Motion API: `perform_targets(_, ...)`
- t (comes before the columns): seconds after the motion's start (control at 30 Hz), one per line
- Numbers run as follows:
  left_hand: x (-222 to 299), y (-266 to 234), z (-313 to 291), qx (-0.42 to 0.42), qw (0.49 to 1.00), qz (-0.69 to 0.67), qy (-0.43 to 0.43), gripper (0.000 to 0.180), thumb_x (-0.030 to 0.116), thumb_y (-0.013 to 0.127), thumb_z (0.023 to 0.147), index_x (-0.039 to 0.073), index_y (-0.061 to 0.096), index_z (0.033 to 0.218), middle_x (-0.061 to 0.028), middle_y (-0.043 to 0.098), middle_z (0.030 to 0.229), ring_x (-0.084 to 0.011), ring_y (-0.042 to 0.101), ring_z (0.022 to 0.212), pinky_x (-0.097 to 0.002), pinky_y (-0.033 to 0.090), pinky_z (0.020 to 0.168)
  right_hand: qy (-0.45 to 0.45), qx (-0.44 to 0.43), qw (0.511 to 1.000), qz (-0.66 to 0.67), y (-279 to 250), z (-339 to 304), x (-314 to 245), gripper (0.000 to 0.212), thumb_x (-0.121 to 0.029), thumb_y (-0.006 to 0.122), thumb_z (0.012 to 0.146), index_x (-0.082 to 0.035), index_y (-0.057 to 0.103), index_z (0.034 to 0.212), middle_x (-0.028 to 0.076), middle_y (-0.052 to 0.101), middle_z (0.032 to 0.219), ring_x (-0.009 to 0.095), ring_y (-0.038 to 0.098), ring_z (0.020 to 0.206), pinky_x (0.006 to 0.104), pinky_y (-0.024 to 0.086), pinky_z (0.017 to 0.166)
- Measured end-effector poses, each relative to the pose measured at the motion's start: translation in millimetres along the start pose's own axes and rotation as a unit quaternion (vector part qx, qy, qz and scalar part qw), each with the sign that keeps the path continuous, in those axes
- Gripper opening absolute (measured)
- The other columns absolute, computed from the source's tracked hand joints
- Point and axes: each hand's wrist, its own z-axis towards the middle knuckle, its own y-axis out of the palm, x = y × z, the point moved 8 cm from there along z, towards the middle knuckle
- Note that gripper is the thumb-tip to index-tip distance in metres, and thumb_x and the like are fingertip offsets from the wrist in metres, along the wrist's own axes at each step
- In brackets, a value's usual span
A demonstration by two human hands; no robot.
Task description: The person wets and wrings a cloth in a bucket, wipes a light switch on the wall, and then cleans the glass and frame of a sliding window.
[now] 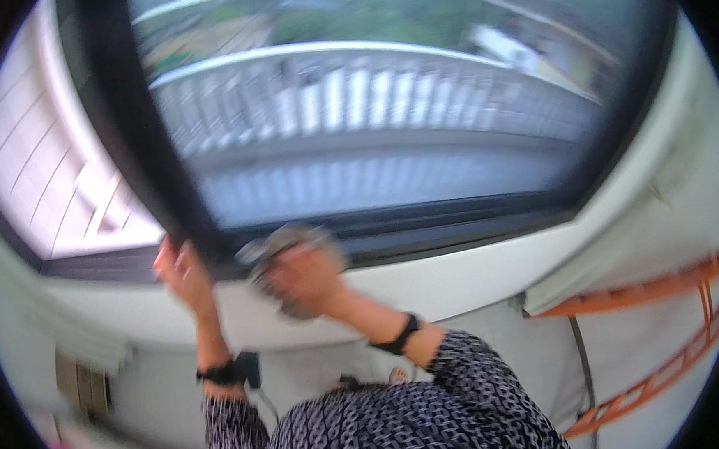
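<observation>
At the black window frame (168,195), both hands: left (180,272), right (301,277).

The window frame (137,147) is showing a smooth, dark, semi-gloss finish. The glass pane (384,83) is appearing clear and glossy. The sill (461,276) is presenting matt white paint. The sleeves (469,399) are showing patterned woven cloth. The rack (652,289) is showing orange painted metal.

Both arms wear loose sleeves (405,423) of dark cloth printed all over with a small white pattern, pushed back to mid-forearm. A black band (399,335) circles the right wrist. The left wrist carries a black strap (220,371) with a small dark box on it, and a thin cable hanging below.
</observation>
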Motion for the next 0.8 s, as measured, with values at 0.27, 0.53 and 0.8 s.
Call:
perform_targets(0.27,122.6,-27.4,-123.2,0.052,0.991,0.098,-0.072,0.049,0.024,0.076,0.091,-0.002,0.058,0.129,-0.0127,0.062,0.111,-0.0201,0.061,0.092,-0.0309,0.051,0.078,-0.038,-0.021,0.996,0.075,-104.3,-85.8,5.0,0.036,-0.020,0.057,0.083,-0.016,0.058,0.119,0.009,0.054,0.131,0.029,0.044,0.131,0.0412,0.037,0.102)
perform_targets(0.53,233.2,163.2,-249.3,0.017,0.986,-0.025,-0.161,0.047,0.030,0.071,0.095,-0.004,0.061,0.126,-0.0076,0.065,0.097,-0.0150,0.057,0.082,-0.0267,0.049,0.075,-0.047,-0.061,0.997,-0.005,-222.4,-194.2,161.8,0.015,-0.021,0.063,0.079,-0.017,0.066,0.093,0.006,0.057,0.116,0.026,0.049,0.117,0.0373,0.042,0.092)
perform_targets(0.8,257.4,268.8,-273.2,-0.010,0.998,-0.009,-0.063,0.049,0.031,0.072,0.094,-0.003,0.060,0.128,-0.0089,0.067,0.095,-0.0150,0.058,0.081,-0.0251,0.049,0.073,0.085,0.029,0.995,-0.046,-466.7,-329.0,363.7,0.025,-0.014,0.065,0.072,-0.012,0.062,0.096,0.009,0.057,0.102,0.030,0.057,0.097,0.0404,0.048,0.082)
